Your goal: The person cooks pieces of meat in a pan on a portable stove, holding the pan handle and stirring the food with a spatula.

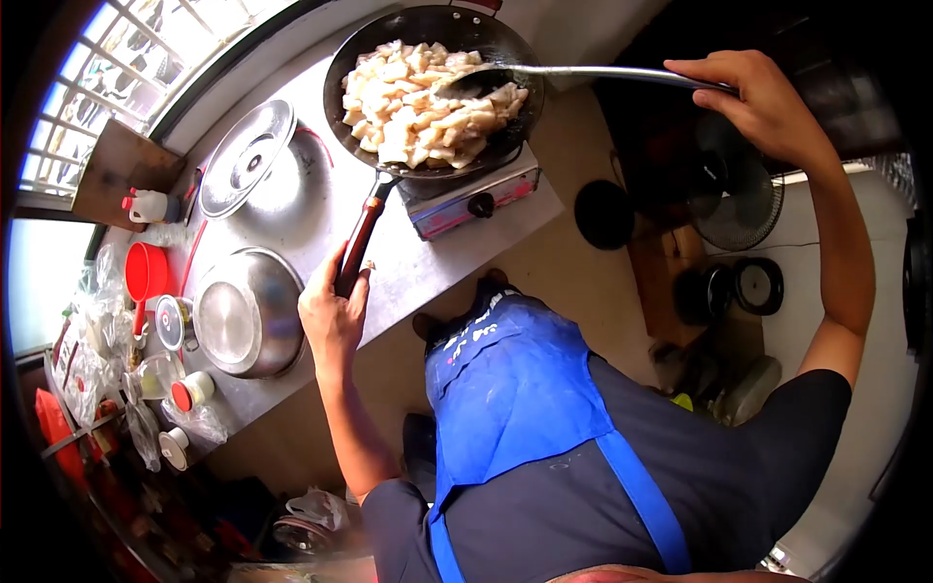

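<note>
A dark wok (340,126) rests on a gas stove (471,204), heaped with pale chopped pieces (418,107) that look like raw meat. My left hand (333,301) is closed round the wok's brown handle (364,233). In my right hand (743,92) is the far end of a long-handled ladle (593,71), gripped between thumb and fingers. The ladle's dark bowl dips into the pieces at the wok's right side, so its underside is hidden.
On the metal counter (389,311) left of the wok stand a shiny lid (248,160) and an upturned steel basin (248,311). Beyond them are a red dipper (147,270), a white bottle (151,206) and small jars. A fan (739,194) stands at the right.
</note>
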A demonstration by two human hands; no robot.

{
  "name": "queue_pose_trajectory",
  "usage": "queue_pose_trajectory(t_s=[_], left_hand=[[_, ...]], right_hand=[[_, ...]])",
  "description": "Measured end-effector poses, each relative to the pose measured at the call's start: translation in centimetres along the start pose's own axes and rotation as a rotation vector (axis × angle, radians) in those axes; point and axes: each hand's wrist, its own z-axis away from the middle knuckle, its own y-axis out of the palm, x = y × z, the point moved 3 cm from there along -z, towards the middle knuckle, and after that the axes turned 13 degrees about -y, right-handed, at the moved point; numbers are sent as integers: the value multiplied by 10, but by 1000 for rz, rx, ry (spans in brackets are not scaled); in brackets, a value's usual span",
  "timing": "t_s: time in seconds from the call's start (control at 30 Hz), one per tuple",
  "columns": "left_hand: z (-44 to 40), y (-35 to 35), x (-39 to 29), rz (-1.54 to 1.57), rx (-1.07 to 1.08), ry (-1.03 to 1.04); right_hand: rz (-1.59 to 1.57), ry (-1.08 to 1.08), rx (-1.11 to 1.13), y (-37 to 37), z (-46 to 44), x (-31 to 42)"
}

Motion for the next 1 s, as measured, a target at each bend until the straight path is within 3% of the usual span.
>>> queue_pose_trajectory(t_s=[0.1, 0.17, 0.33, 0.4, 0.47, 0.53, 0.73, 0.8, 1.0], left_hand=[[0, 0, 1, -12, -22, 44], [0, -1, -1, 11, -8, 21], [0, -2, -4, 8, 68, -95], [1, -3, -5, -126, 52, -109], [0, -3, 2, -140, 30, -57], [-2, -2, 0, -210, 46, -7], [-4, 2, 9, -291, 31, -46], [-4, 2, 9, -244, -57, 135], [-3, -2, -3, -293, 15, 25]], right_hand=[[33, 101, -42, -11, -2, 20], [218, -10, 7, -19, 2, 24], [330, -65, 129, -18, 2, 39], [372, -92, 152, -8, 2, 48], [467, -51, 279, 5, 4, 50], [369, -14, 391, 24, 9, 46], [298, -47, 279, 138, 8, 25], [376, -59, 290, 165, -4, 40], [430, 2, 148, 223, -32, 52]])
